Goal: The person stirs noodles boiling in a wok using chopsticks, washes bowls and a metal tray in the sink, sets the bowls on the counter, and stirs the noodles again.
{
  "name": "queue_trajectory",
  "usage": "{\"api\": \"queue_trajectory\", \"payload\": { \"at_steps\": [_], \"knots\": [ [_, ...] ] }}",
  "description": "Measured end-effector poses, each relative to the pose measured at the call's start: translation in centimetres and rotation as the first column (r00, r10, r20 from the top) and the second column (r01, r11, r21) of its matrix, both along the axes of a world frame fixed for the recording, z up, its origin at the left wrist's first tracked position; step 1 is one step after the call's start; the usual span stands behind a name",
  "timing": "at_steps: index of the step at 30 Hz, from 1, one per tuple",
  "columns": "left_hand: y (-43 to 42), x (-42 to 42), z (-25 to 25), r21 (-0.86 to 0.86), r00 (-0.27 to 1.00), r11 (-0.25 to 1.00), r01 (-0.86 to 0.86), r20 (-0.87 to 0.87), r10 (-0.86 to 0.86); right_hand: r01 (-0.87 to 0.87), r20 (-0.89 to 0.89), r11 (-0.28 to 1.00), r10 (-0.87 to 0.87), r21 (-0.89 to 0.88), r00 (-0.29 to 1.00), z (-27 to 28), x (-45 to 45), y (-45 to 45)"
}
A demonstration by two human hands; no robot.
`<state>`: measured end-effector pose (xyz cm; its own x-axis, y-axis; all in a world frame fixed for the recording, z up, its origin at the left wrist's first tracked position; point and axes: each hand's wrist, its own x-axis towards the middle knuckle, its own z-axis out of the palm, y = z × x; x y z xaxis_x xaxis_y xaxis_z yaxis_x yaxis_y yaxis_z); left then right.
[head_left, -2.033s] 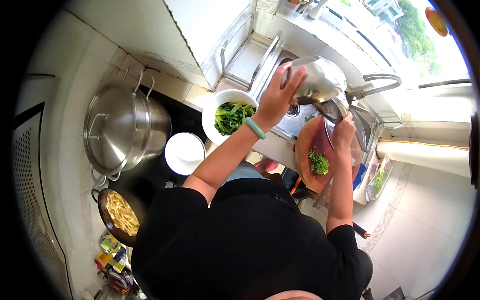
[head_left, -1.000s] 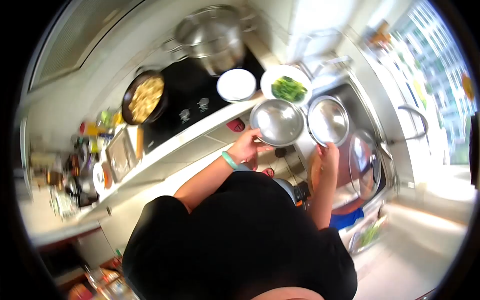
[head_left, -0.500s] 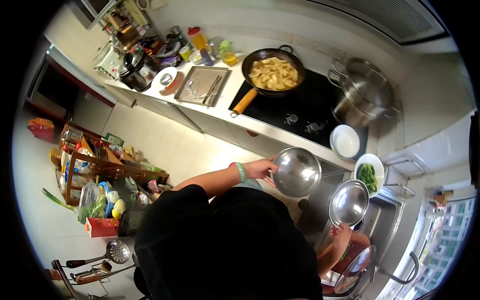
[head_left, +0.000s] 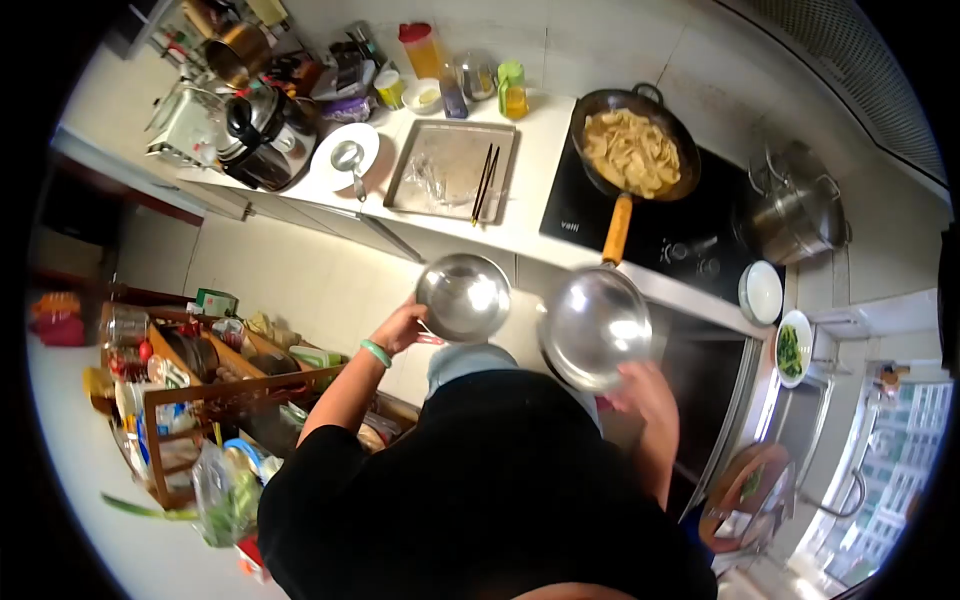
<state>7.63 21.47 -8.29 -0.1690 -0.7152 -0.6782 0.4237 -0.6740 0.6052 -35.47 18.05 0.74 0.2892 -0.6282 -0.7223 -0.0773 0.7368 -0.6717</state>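
Observation:
My left hand [head_left: 403, 326], below a green bangle, grips the rim of a shiny metal bowl [head_left: 463, 298]. The bowl's inside faces up and looks bare. By its lower right edge, a second metal bowl [head_left: 596, 328] is held in my right hand [head_left: 645, 390], which is slightly blurred. Both bowls are in the air in front of my body, side by side and apart. Behind the second bowl, a wok [head_left: 590, 150] of wide pale noodle-like pieces [head_left: 632, 155] sits on the black cooktop [head_left: 580, 208], its wooden handle toward me.
On the counter lie a metal tray [head_left: 425, 165] with chopsticks [head_left: 485, 185] and a white plate [head_left: 330, 160] with a ladle [head_left: 348, 160]. Right of the cooktop stand a steamer pot [head_left: 800, 215], white bowls [head_left: 762, 292] and a bowl of greens [head_left: 790, 350]. A crowded shelf [head_left: 210, 400] is at left.
My view and body have turned left, away from the sink. Both bowls moved left with my hands; the right one has come from the sink side to in front of the cooktop.

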Motion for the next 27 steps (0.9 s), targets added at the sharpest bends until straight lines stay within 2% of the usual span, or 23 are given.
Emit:
{"api": "queue_trajectory", "payload": {
  "at_steps": [2,4,6,9,11,15,18,21,27],
  "knots": [
    [1.4,3.5,-0.8,0.034,0.992,0.992,-0.123,-0.016,0.123,0.020,0.052,0.996,-0.024,0.081,0.998,-2.1,6.0,-1.2],
    [2.1,6.7,-1.4,-0.003,0.987,0.987,-0.161,0.022,0.161,-0.009,0.148,0.997,-0.003,0.078,0.989,-5.7,10.7,-3.1],
    [2.3,8.2,-1.1,0.020,0.979,0.980,-0.200,0.035,0.199,0.041,0.146,0.997,-0.051,0.069,0.988,-8.4,14.7,-4.9],
    [2.5,9.7,-1.1,0.025,0.963,0.963,-0.270,0.027,0.269,0.050,0.046,0.996,-0.053,0.072,0.998,-10.5,18.6,-7.9],
    [2.3,10.1,-1.0,0.012,0.953,0.953,-0.303,-0.005,0.303,0.163,0.081,0.983,-0.169,0.084,0.982,-13.8,19.8,-10.3],
    [2.7,10.2,-1.4,0.013,0.936,0.936,-0.351,-0.030,0.351,0.251,0.069,0.963,-0.259,0.101,0.963,-16.2,21.0,-14.8],
    [3.1,10.4,-2.5,0.013,0.913,0.915,-0.402,-0.066,0.402,0.256,0.091,0.963,-0.263,0.089,0.960,-16.7,21.6,-16.9],
    [3.3,10.6,-3.0,0.011,0.884,0.890,-0.457,-0.106,0.455,0.400,0.078,0.915,-0.402,0.043,0.912,-16.3,22.1,-17.2],
    [2.4,10.8,-4.8,0.046,0.831,0.851,-0.523,-0.191,0.522,0.504,0.043,0.864,-0.504,0.008,0.863,-17.1,19.9,-15.6]
  ]
}}
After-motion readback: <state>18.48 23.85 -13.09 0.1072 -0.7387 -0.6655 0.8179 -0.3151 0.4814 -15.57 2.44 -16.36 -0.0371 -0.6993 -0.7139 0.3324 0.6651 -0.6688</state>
